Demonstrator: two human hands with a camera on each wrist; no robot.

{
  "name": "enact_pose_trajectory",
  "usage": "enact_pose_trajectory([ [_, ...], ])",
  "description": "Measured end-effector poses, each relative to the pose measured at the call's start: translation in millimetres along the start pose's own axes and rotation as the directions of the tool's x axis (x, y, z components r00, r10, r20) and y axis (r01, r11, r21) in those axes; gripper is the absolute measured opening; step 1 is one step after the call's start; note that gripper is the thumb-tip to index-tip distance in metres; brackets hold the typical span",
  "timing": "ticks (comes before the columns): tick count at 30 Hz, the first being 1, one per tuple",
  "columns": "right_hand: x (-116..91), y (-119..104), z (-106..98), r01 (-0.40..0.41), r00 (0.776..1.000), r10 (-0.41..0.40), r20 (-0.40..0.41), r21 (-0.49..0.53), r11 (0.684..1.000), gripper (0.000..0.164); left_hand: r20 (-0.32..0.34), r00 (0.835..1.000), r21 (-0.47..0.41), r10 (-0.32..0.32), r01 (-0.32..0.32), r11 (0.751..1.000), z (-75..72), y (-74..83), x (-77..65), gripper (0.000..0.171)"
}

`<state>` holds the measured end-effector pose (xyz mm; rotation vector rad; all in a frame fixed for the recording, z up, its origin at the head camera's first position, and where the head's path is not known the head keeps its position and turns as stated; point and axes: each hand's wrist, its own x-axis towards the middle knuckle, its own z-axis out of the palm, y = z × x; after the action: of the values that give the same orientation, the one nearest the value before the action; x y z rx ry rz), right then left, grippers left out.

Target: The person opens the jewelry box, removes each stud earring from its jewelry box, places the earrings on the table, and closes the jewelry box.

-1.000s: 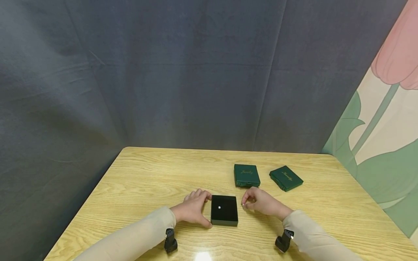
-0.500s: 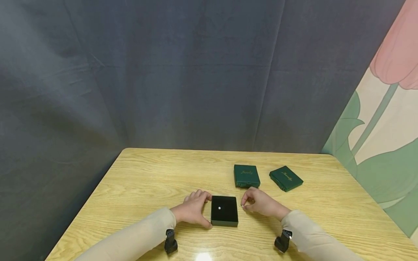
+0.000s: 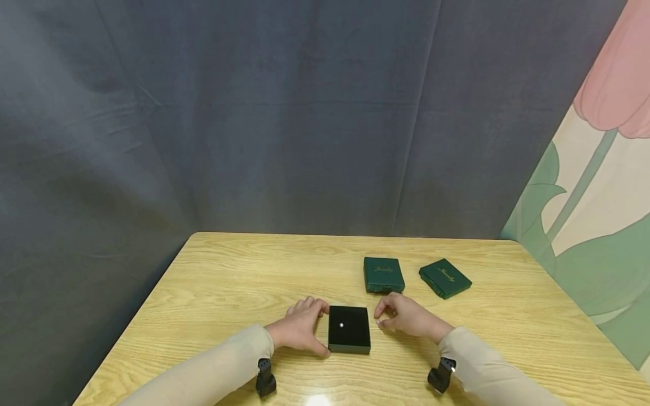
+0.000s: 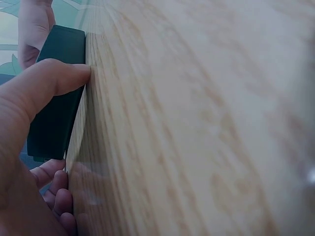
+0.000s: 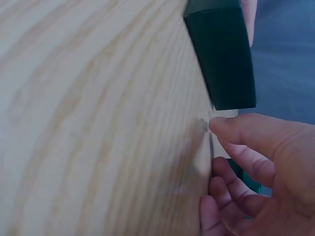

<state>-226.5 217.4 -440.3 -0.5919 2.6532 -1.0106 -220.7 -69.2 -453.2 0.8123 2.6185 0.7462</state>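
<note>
A: What has just been changed?

B: Very little, set against half a second earlier. The open box [image 3: 349, 349] is held along its left edge by the left hand [image 3: 299, 326], thumb and fingers spread wide to its near and far corners, as was seen then. At the right hand [image 3: 403, 313], thumb and forefinger are brought narrow, and a small bright piece [image 3: 377, 322], too tiny to be identified, appears to be pinched at their tips.

A: What does that mean for the work?

B: A slow, careful moment is suggested. The box is judged to be steadied, while the piece is kept outside it, in the narrow gap between box and right hand.

A: And the count?

B: One open box, black inside, is placed between the hands. One white bead [image 3: 341, 325] is shown against that black, nearer the left hand. One bright piece is seen at the right fingertips. Two gold-lettered cases are laid on one wooden surface [image 3: 244, 265]: the first case [image 3: 384, 274] just beyond the right hand, the second case [image 3: 445, 278] farther to its right, turned askew.
</note>
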Motion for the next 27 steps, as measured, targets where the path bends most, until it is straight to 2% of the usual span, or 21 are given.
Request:
enact_pose_trajectory([
  [5,-1,-2,-4,-0.013,1.0,0.013,0.01,0.017,1.0,0.013,0.002,1.0,-0.001,0.001,-0.001,1.0,0.2,-0.5,0.2,0.075],
  [17,0,-9,-15,0.092,0.996,-0.091,-0.017,0.131,0.987,0.013,0.002,1.0,-0.005,0.007,-0.007,1.0,0.4,-0.5,0.4,0.074],
  [24,5,-29,-12,0.159,0.986,-0.15,-0.068,0.175,0.972,0.019,0.007,1.0,-0.017,0.003,-0.003,1.0,-1.0,-0.2,0.4,0.074],
  [27,8,-37,-8,0.177,0.983,-0.166,-0.083,0.154,0.972,0.02,0.007,1.0,-0.019,0.0,0.0,1.0,-0.8,0.0,0.7,0.074],
])
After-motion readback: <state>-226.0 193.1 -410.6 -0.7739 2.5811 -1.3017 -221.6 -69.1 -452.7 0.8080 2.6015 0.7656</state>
